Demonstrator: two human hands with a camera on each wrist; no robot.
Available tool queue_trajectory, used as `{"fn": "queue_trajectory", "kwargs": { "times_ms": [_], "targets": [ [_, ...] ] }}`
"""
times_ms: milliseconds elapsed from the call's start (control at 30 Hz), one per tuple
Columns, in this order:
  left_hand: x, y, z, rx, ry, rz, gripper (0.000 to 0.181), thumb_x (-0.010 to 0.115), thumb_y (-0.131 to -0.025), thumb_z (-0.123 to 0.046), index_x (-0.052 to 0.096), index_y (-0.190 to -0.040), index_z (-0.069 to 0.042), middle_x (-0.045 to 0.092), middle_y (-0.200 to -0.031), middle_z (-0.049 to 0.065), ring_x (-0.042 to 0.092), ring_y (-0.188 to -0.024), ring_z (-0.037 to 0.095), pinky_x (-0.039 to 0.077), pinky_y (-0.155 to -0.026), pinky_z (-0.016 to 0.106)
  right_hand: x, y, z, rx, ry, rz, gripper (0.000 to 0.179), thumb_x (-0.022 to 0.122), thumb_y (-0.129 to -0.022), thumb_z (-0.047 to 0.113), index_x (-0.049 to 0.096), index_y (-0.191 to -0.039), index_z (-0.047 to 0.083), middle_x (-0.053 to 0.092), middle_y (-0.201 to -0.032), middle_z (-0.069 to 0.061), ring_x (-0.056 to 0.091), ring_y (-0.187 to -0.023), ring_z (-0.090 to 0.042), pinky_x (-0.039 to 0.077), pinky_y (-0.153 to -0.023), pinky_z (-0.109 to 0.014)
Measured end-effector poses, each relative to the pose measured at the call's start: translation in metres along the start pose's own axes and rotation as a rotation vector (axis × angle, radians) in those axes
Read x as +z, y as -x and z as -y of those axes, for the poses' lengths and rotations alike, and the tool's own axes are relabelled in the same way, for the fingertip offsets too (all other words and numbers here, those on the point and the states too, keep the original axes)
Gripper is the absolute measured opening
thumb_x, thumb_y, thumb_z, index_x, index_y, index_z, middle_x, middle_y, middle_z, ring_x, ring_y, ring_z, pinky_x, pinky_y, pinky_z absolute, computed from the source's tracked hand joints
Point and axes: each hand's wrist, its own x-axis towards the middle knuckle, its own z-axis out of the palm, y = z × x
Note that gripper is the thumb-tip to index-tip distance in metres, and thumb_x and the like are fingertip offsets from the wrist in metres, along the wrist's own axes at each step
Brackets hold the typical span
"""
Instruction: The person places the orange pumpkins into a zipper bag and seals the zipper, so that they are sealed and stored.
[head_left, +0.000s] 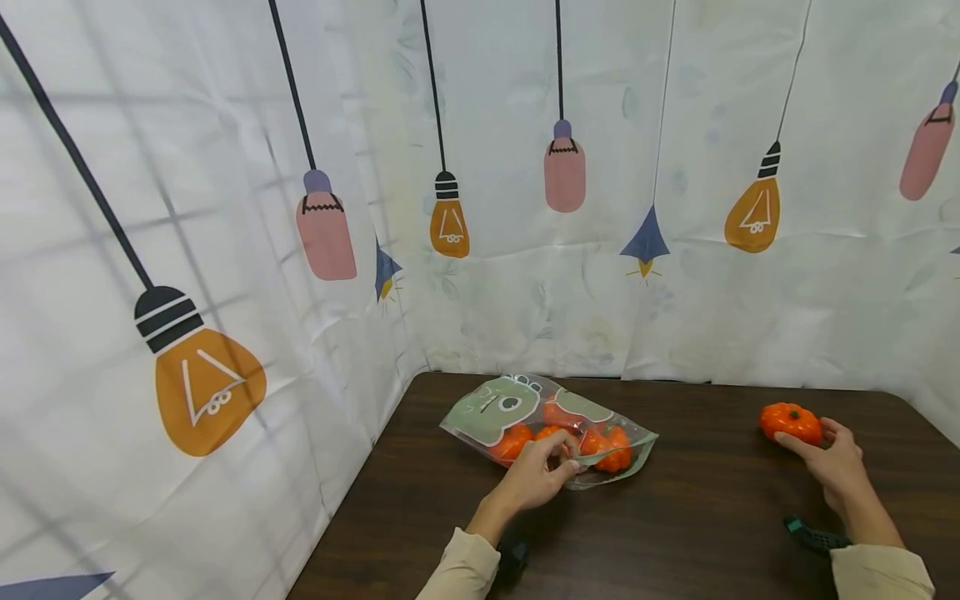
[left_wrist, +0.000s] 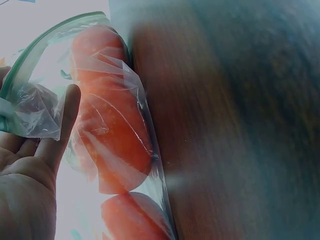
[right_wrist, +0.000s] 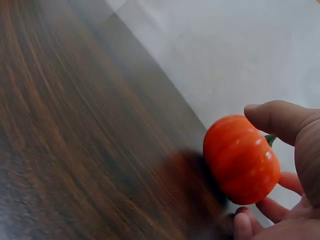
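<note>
Right grip (head_left: pixel 840 462) curls round a glossy, ribbed orange pumpkin (head_left: pixel 791 423) at the right of the dark wood-grained table (head_left: pixel 697 517), the rounded skin liable to slip if pressure eases, while the left grip (head_left: pixel 534 477) pinches a clear, green-printed plastic bag (head_left: pixel 478 415) whose orange-red vegetables (head_left: pixel 618 448) could spill if it is tugged.

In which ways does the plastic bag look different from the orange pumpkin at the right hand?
The plastic bag is transparent with green print; the orange pumpkin is opaque. The bag is wide and pointed at its corners, whereas the pumpkin is smaller and rounded. The left hand pinches the bag; the right hand holds the pumpkin. Both have some green on them.
</note>
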Motion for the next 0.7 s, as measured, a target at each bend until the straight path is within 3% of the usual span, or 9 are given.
{"fn": "queue_trajectory", "kwargs": {
  "times_ms": [367,700],
  "targets": [
    [-0.001,0.0,0.001,0.014,-0.025,-0.034,0.007,0.065,-0.096,-0.016,0.062,-0.101,-0.02,0.055,-0.073,-0.007,0.042,-0.058,-0.001,0.038,-0.058,0.015,-0.003,-0.009,0.001,-0.039,0.091,0.048,0.105,0.058,-0.101,0.046,-0.014,-0.156,-0.009,-0.016,-0.159,-0.042,0.004,-0.144,-0.066,0.017,-0.115,-0.074],
    [-0.002,0.001,0.0,0.022,-0.018,-0.045,0.006,0.064,-0.1,-0.02,0.06,-0.104,-0.02,0.057,-0.077,-0.004,0.047,-0.064,-0.001,0.043,-0.06,0.017,-0.003,-0.017,-0.002,-0.058,0.102,0.081,0.102,0.054,-0.102,0.044,-0.014,-0.155,-0.01,-0.017,-0.159,-0.041,0.004,-0.144,-0.066,0.016,-0.115,-0.075]
  ]
}}
